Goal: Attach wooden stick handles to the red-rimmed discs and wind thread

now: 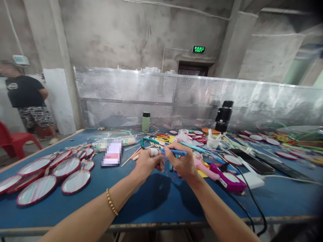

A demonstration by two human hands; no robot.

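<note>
My left hand (148, 160) is closed in a pinch over the middle of the table, and what its fingertips hold is too small and covered to make out. A white wrapping (154, 152) is around one of its fingers, and a gold bead bracelet (111, 202) sits on that wrist. Facing it, my right hand (182, 160) grips a blue pen-shaped tool (179, 152), whose tip points toward the left fingertips. Behind the hands are green-handled scissors (148, 143) and several thin sticks. A pink glue gun (205, 168) lies close to the right wrist.
Round red-rimmed mirrors (37, 190) are heaped at the left. A phone (112, 154), a green bottle (145, 121), a black flask (224, 116) and a purple device (228, 178) with cables stand or lie around. Perforated metal panels (121, 97) border the back; a person (26, 92) stands far left.
</note>
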